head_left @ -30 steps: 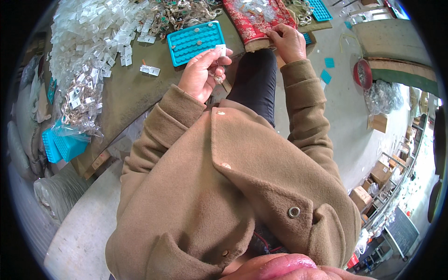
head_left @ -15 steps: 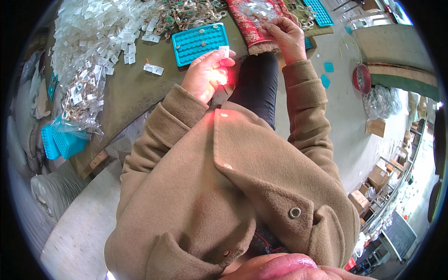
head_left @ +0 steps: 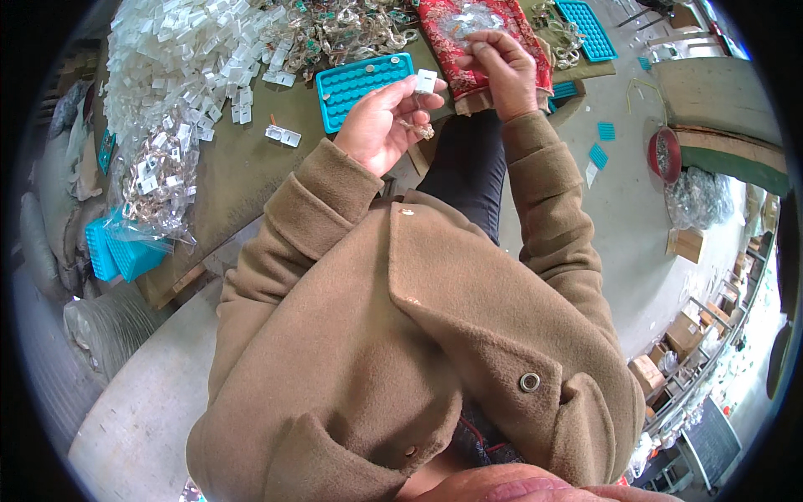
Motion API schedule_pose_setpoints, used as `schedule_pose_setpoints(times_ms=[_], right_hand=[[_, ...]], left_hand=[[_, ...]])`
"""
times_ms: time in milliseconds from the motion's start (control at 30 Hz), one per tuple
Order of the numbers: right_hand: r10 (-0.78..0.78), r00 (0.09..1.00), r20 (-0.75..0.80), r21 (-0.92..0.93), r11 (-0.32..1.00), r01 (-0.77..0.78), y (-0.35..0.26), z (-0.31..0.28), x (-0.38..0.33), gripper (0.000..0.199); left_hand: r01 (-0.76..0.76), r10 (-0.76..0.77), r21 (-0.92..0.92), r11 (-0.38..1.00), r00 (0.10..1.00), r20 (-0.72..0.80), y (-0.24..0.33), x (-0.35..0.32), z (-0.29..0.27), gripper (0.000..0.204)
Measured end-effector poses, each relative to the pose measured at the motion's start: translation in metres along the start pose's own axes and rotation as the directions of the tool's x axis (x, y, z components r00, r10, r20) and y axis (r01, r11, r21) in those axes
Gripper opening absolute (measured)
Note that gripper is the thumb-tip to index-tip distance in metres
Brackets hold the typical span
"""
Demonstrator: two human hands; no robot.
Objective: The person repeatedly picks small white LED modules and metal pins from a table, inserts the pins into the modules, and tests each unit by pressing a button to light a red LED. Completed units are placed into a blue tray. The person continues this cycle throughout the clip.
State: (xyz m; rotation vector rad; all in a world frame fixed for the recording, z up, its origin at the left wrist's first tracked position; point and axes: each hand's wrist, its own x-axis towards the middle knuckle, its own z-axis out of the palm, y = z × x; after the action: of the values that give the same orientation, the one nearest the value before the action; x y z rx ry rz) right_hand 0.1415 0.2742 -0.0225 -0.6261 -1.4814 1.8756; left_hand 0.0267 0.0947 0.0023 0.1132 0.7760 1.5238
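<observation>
A: Entry, head view. Your left hand (head_left: 381, 125) is raised palm-up over the near edge of the table (head_left: 242, 180), fingers curled, thumb and fingertips pinching a small white plastic clip (head_left: 426, 80). A small metal charm (head_left: 416, 128) dangles below that hand.

B: And the right?

A: Your right hand (head_left: 500, 71) is on the red patterned cloth (head_left: 456, 50), further away and to the right, fingers bunched and pressed down into the clear packets (head_left: 473, 17) lying on it. Whether it grips one of them, I cannot tell.

B: Surroundings?

A: Teal moulded tray (head_left: 355, 84) just left of the left hand, touching nothing you hold. Far left, a heap of white clips (head_left: 180, 50); one loose clip (head_left: 283, 135) lies apart on the table. A stack of teal trays (head_left: 117, 251) sits at the near left edge.
</observation>
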Motion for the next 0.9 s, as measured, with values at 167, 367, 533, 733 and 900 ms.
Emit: schedule_pose_setpoints(times_ms=[167,367,533,733,900], right_hand=[[-0.185,0.949,0.255,-0.500,0.815,0.293,0.010,0.010,-0.014,0.008],[-0.181,0.983,0.034,0.481,0.865,0.143,0.005,-0.015,0.001,0.011],[-0.128,0.991,0.035,0.419,0.902,0.102,0.008,-0.031,0.008,0.013],[-0.008,0.998,0.060,0.254,0.967,-0.007,-0.002,-0.004,-0.002,0.011],[-0.128,0.984,0.127,0.105,0.988,0.115,-0.018,0.018,-0.015,0.013]], left_hand=[[0.019,-0.019,-0.012,1.000,0.999,-0.036,-0.010,0.006,0.002,0.033],[-0.018,0.014,-0.047,0.999,0.997,-0.072,-0.013,0.010,0.000,0.032],[-0.029,0.027,-0.009,1.000,0.991,-0.130,-0.006,0.015,0.005,0.030],[-0.058,0.054,-0.052,0.997,0.996,-0.071,-0.001,0.029,0.017,0.024],[-0.086,0.106,-0.135,0.987,0.983,0.151,0.004,0.032,0.017,0.024]])
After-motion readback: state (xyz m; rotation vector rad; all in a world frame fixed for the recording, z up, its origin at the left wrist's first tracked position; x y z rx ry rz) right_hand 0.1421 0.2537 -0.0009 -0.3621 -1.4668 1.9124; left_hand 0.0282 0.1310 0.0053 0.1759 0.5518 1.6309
